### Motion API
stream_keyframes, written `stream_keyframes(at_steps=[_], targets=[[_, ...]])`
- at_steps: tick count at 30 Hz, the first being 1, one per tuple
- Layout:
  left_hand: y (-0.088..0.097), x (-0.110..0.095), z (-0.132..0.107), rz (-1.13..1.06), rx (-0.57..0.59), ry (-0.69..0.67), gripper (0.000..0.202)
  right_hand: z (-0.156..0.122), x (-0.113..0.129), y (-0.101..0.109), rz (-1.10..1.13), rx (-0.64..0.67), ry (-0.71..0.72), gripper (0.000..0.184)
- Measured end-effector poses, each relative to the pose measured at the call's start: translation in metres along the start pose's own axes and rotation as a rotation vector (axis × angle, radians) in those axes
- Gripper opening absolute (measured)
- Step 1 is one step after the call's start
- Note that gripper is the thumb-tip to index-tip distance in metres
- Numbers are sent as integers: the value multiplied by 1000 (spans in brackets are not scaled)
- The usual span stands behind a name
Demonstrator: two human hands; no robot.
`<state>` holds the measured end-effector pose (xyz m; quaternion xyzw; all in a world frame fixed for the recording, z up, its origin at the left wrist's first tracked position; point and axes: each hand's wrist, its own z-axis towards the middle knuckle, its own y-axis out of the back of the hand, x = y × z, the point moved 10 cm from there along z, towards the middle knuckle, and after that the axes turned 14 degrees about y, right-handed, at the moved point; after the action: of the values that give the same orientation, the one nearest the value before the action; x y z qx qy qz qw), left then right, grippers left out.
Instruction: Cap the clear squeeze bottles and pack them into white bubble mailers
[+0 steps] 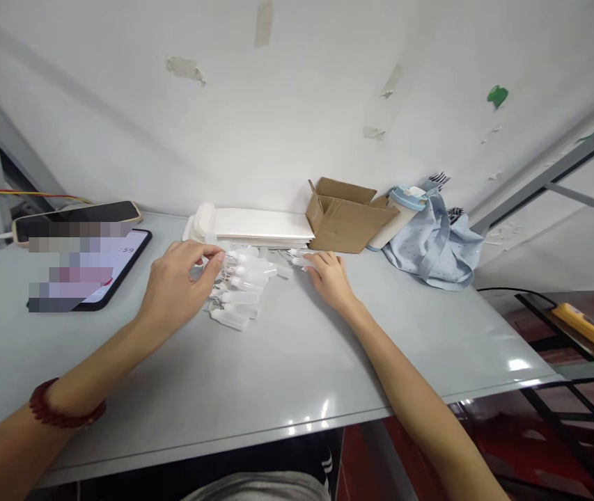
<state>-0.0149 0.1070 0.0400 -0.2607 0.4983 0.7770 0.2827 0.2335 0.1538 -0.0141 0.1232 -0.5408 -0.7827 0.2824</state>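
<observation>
A heap of small translucent white bottles, with thin loops at their ends, lies on the grey table. My left hand is at the heap's left edge, thumb and forefinger pinched together at the end of one small bottle. On the heap's right side, my right hand rests low over the table with its fingers bent. Its fingertips are at a small clear-white piece, whose shape is partly hidden by them.
Behind the heap lie a stack of white flat sheets and a white rounded item. An open cardboard box, a cup with blue lid and a light-blue cloth bag stand right. Two phones, one lit, lie left.
</observation>
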Motion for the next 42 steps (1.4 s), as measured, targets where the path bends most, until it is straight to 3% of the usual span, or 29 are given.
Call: stream_keyframes(at_steps=[4,8,14,22,26,42], targets=[[3,-11,-5,-28,-24,-49,19,-3,6,28,133,-223,-13,25],[1,-23,-12,-67,-12,-120,17,-9,19,54,453,-396,-26,25],[-9,-19,-15,-117,57,-109,25,-8,39,45,827,-322,-55,21],[-7,-39,-25,-102,7,-362,18,-7,50,41,897,-275,-28,18],[-8,-44,-28,-60,-9,-410,15,-8,52,43,908,-283,-20,18],[-20,-31,-23,-182,225,-164,15,-10,66,49,912,-250,6,16]])
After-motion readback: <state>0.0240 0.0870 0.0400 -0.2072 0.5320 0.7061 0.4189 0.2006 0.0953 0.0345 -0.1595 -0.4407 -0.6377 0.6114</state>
